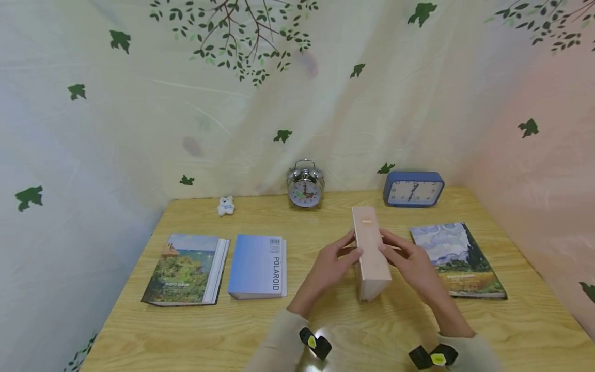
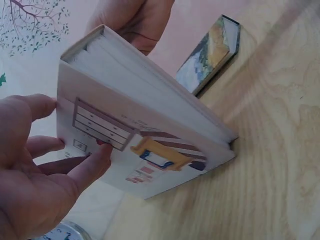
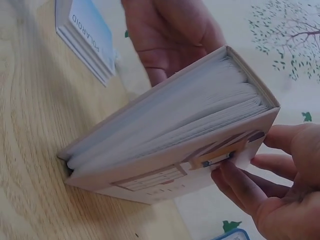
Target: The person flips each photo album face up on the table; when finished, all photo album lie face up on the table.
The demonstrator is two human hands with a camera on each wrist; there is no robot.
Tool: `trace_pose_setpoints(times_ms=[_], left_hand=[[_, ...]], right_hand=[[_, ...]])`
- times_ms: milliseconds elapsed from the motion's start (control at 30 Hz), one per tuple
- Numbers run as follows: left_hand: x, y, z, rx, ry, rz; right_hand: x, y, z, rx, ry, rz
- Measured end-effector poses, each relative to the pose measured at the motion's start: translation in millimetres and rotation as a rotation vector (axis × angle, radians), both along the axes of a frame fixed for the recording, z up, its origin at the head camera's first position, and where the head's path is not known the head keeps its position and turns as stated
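Both hands hold a pale pink photo album (image 1: 369,243) between them, its spine facing up and its opposite edge down at the table. My left hand (image 1: 331,263) grips the left cover, fingertips against the printed drawing (image 2: 162,152). On the opposite cover my right hand (image 1: 413,266) grips in the same way, with its thumb near the spine. White pages (image 3: 175,110) show between the covers on the side toward me. To the right of my right hand lies a photo album with a painted landscape cover (image 1: 455,253), partly hidden by that hand.
Left of the hands lie a blue POLAROID album (image 1: 255,263) and a photo album with a seaside painting (image 1: 188,268). Along the back of the wooden table (image 1: 195,336) stand a small white bear figure (image 1: 226,205), a silver alarm clock (image 1: 305,188) and a blue clock (image 1: 413,189).
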State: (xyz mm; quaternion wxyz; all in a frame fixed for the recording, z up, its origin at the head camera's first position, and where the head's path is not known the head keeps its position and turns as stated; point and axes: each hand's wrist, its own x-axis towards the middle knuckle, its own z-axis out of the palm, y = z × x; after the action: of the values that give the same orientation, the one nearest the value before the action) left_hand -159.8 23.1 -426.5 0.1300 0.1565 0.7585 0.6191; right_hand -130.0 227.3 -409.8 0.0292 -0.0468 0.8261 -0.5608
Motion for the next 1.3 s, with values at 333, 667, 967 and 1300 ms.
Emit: trace_pose_setpoints(times_ms=[333, 667, 967, 1300], left_hand=[[-0.2, -19, 10.2, -0.158, 0.197, 0.033], [0.0, -31, 14.5, -0.21, 0.255, 0.036], [-0.6, -46, 10.1, -0.32, 0.271, 0.158], [3.2, -57, 1.9, -0.401, 0.162, 0.171]], right_hand=[[-2.8, -21, 0.7, 0.107, 0.057, 0.019], [-5.9, -36, -7.3, 0.098, 0.071, 0.096], [-6.4, -43, -29.2, 0.237, 0.054, 0.138], [-8.8, -48, -37.7, 0.385, -0.038, 0.097]])
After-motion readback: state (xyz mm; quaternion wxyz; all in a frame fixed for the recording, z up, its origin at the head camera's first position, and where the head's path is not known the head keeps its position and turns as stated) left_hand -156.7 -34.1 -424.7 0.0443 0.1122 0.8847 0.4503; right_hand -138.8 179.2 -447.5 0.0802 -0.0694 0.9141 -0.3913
